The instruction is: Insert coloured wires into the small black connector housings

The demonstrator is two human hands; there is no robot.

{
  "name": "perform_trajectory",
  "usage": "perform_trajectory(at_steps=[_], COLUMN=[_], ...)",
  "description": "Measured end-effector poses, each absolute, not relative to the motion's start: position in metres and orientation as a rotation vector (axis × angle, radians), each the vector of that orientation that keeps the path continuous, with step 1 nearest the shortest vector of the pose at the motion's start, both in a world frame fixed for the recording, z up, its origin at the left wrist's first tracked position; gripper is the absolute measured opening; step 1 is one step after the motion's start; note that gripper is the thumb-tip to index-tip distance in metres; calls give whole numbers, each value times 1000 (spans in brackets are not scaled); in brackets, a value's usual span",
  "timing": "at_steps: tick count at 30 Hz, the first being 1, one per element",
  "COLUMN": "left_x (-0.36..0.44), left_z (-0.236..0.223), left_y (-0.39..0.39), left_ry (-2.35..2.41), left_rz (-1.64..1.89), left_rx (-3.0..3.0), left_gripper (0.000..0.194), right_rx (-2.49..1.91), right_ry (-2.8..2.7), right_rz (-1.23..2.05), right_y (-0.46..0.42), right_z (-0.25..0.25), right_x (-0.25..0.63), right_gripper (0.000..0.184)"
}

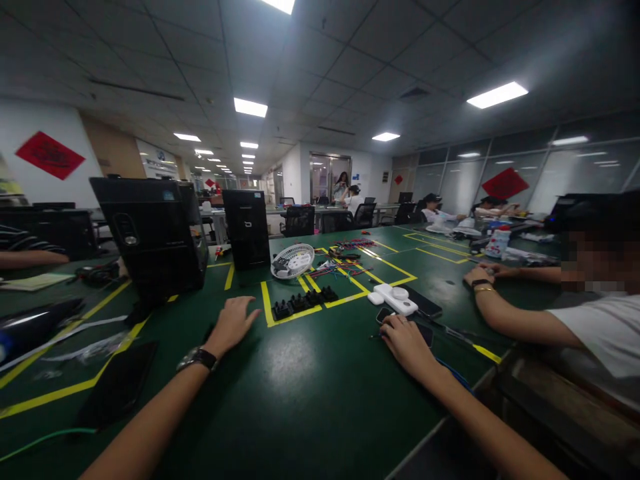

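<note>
My left hand (233, 327) rests on the green table (290, 407), thumb and fingers apart, holding nothing. It lies left of a row of small black parts (305, 303) inside a yellow-taped box. My right hand (407, 341) is lower right, fingers bent down together over the tabletop. A thin dark tip (374, 337) pokes out beside its fingertips; what the fingers hold is hidden. A dark phone-like device (425, 333) lies partly under that hand. Just beyond it are a white device with a round top (396, 299) and a black slab (424, 303).
A white basket (293, 261) and coloured wires (345, 268) lie mid-table. Two black computer cases (150, 233) stand at back left. A yellow-tipped tool (485, 353) and blue cable (457, 375) are at right. A co-worker's hands (485, 273) rest on the right edge.
</note>
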State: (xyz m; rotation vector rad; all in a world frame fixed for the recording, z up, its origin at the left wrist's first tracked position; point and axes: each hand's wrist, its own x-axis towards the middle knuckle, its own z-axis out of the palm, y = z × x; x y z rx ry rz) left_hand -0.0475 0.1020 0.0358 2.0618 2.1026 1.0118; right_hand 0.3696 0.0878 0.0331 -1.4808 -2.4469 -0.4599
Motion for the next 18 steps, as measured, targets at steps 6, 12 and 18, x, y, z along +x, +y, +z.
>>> perform_trajectory(at_steps=[6, 12, 18], left_x=[-5, 5, 23], left_z=[18, 22, 25], left_y=[139, 123, 65], left_ry=[1956, 1895, 1608], left_rz=[867, 1063, 1447], left_rx=[2101, 2047, 1465], left_gripper=[48, 42, 46], right_rx=[-1346, -1299, -999], right_ry=[-2429, -2141, -1973], right_rz=[-248, -20, -53], right_y=[94, 84, 79], right_z=[45, 99, 140], right_x=[381, 399, 318], right_gripper=[18, 27, 29])
